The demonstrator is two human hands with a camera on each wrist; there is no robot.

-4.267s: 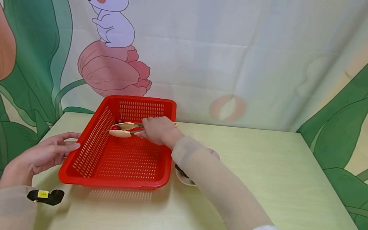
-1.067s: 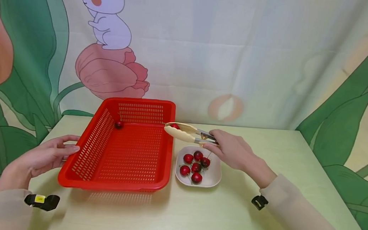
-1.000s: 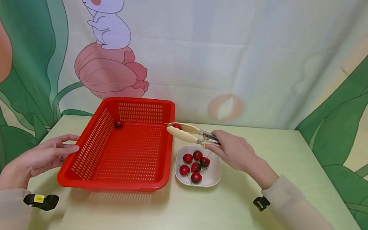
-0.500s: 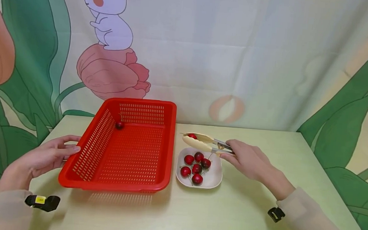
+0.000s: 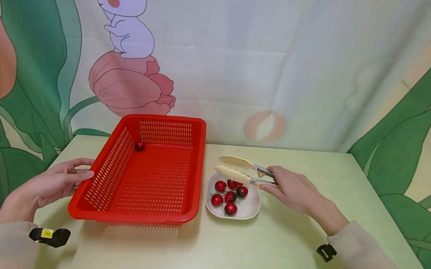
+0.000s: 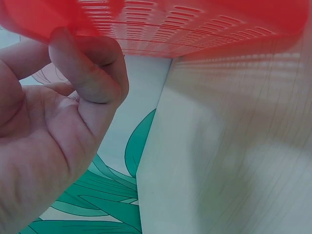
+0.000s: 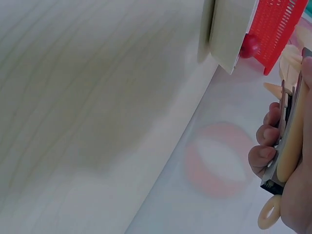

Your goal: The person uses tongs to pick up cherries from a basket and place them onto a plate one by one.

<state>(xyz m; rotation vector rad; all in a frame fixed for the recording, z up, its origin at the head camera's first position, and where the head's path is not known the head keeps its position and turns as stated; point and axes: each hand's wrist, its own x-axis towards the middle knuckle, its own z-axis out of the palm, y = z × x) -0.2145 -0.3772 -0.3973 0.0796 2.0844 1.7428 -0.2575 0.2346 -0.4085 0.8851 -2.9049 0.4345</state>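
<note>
My left hand [image 5: 60,178] grips the left rim of a red perforated plastic basket [image 5: 134,218]; in the left wrist view its curled fingers [image 6: 87,73] meet the rim. One dark red cherry [image 5: 139,146] lies in the basket's far left corner. My right hand [image 5: 294,190] holds metal tongs [image 5: 235,174] with cream scalloped tips, level above a small white dish [image 5: 249,210]. The tips stand apart with nothing seen between them. Several stemmed cherries [image 5: 230,197] lie in the dish, those at the back partly hidden by the tongs. The right wrist view shows fingers wrapped round the tongs' handle [image 7: 287,131].
The dish stands close against the basket's right side on a pale wooden table [image 5: 305,241]. Behind the table hangs a printed cloth [image 5: 220,68] with flowers and a rabbit. A black strap piece [image 5: 326,252] hangs from the right sleeve.
The tongs brought a cherry from the basket rightward over the dish. Their tips have since parted, and a cherry shows just beneath them in the dish. My left hand and the basket stay put.
</note>
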